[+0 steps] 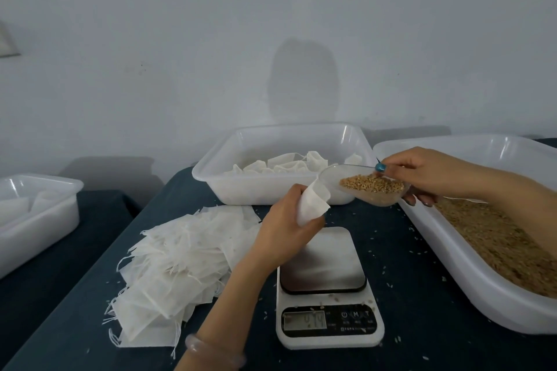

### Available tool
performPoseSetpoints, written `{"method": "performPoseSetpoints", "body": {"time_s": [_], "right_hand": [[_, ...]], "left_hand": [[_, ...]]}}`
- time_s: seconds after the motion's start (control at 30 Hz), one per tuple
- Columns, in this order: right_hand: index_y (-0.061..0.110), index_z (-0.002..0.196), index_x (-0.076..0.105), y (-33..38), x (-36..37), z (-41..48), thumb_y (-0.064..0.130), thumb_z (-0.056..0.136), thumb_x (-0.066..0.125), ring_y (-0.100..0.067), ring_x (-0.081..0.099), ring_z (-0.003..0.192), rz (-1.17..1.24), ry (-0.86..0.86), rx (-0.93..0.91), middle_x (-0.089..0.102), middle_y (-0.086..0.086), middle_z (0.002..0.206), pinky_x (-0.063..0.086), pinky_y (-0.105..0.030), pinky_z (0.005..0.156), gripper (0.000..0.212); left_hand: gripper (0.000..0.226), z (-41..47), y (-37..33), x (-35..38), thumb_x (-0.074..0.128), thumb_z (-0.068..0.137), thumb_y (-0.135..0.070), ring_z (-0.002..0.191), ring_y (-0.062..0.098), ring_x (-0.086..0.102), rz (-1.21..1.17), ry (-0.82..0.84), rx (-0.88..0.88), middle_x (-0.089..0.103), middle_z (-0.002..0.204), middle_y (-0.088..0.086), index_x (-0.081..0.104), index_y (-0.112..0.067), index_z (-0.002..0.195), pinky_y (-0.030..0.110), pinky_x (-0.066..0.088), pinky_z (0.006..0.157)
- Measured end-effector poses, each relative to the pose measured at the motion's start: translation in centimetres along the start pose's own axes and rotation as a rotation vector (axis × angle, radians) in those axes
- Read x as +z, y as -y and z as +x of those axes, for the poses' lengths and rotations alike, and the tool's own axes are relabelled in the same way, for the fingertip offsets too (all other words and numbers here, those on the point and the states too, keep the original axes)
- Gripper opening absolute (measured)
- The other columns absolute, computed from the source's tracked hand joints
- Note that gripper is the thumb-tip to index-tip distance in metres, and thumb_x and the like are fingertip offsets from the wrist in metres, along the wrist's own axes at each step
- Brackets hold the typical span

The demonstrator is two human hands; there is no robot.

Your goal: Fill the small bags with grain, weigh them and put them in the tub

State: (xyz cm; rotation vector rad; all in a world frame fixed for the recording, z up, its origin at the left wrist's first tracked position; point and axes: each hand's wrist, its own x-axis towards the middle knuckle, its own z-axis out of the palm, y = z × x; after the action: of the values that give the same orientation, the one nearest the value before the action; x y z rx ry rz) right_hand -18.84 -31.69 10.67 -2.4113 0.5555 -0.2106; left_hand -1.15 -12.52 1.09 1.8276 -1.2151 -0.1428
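desk (407, 250): dark blue cloth on top
wall (150, 39): plain pale grey, behind the desk
shadow (303, 81): dark round shape on the wall
second desk (45, 295): on the left, dark cloth too
side tub (39, 220): see-through white plastic, sits on the second desk

Pale bangle (211, 351), teal thumbnail (380, 167)

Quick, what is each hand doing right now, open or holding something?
Left hand: grip closed round a small bag.
Right hand: grip closed on a clear scoop of grain.
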Motion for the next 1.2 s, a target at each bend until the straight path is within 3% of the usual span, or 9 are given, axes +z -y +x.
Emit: {"method": "performPoseSetpoints", "body": {"time_s": [0.27,0.4,0.47,0.57,0.7,0.87,1.2], "right_hand": [[0.027,0.085,0.062,0.4,-0.5,0.0,0.043,0.101,0.039,-0.009,0.052,0.038,-0.272,0.022,0.001,0.068,0.003,0.057,0.046,-0.025,0.048,0.032],[0.035,0.087,0.06,1.2,-0.8,0.0,0.043,0.101,0.037,-0.005,0.057,0.042,-0.461,0.034,0.003,0.069,0.01,0.059,0.054,-0.032,0.061,0.028],[0.033,0.082,0.06,2.0,-1.0,0.1,0.043,0.101,0.037,-0.007,0.059,0.044,-0.531,0.042,-0.003,0.068,0.013,0.058,0.054,-0.03,0.058,0.032],[0.034,0.081,0.06,3.4,-1.4,0.3,0.045,0.101,0.036,-0.005,0.06,0.045,-0.627,0.055,-0.024,0.066,0.018,0.056,0.043,-0.018,0.048,0.033],[0.045,0.095,0.059,5.1,-1.6,0.6,0.051,0.099,0.035,-0.005,0.067,0.056,-0.759,0.062,-0.024,0.065,0.022,0.054,0.038,-0.021,0.052,0.025],[0.043,0.096,0.064,6.6,-1.8,0.8,0.05,0.099,0.037,0.003,0.057,0.041,-0.829,0.114,-0.014,0.065,0.022,0.054,0.039,-0.021,0.053,0.028],[0.039,0.084,0.067,8.4,-1.9,1.0,0.047,0.099,0.037,0.002,0.057,0.038,-0.943,0.124,0.0,0.065,0.018,0.051,0.043,-0.022,0.057,0.034]], "left_hand": [[0.037,0.0,0.0,0.0,0.061,0.074,-0.052,0.086,0.002,0.058,0.019,-0.017,0.004,0.059,0.094,-0.019,0.044,-0.04,0.106,0.027,0.048,0.068],[0.039,-0.1,-0.1,0.1,0.065,0.078,-0.046,0.088,0.006,0.057,0.111,0.003,0.052,0.056,0.094,-0.02,0.038,-0.043,0.106,0.028,0.05,0.07],[0.042,-0.2,-0.1,0.3,0.067,0.08,-0.046,0.09,0.008,0.057,0.142,0.02,0.072,0.056,0.097,-0.018,0.037,-0.043,0.108,0.029,0.052,0.073],[0.046,-0.3,-0.2,0.5,0.069,0.082,-0.048,0.094,0.01,0.058,0.137,0.059,0.082,0.056,0.104,-0.016,0.038,-0.038,0.114,0.032,0.055,0.078],[0.052,-0.3,-0.3,0.6,0.069,0.081,-0.05,0.095,0.002,0.058,0.062,0.111,0.068,0.053,0.106,-0.021,0.035,-0.041,0.12,0.022,0.053,0.077],[0.049,-0.4,-0.7,0.6,0.07,0.078,-0.051,0.096,-0.009,0.056,-0.008,0.136,0.048,0.055,0.105,-0.027,0.038,-0.043,0.115,0.008,0.049,0.069],[0.048,-0.8,-1.2,0.6,0.066,0.079,-0.052,0.094,0.0,0.06,-0.102,0.166,0.037,0.058,0.109,-0.021,0.042,-0.038,0.118,0.008,0.047,0.065]]}}
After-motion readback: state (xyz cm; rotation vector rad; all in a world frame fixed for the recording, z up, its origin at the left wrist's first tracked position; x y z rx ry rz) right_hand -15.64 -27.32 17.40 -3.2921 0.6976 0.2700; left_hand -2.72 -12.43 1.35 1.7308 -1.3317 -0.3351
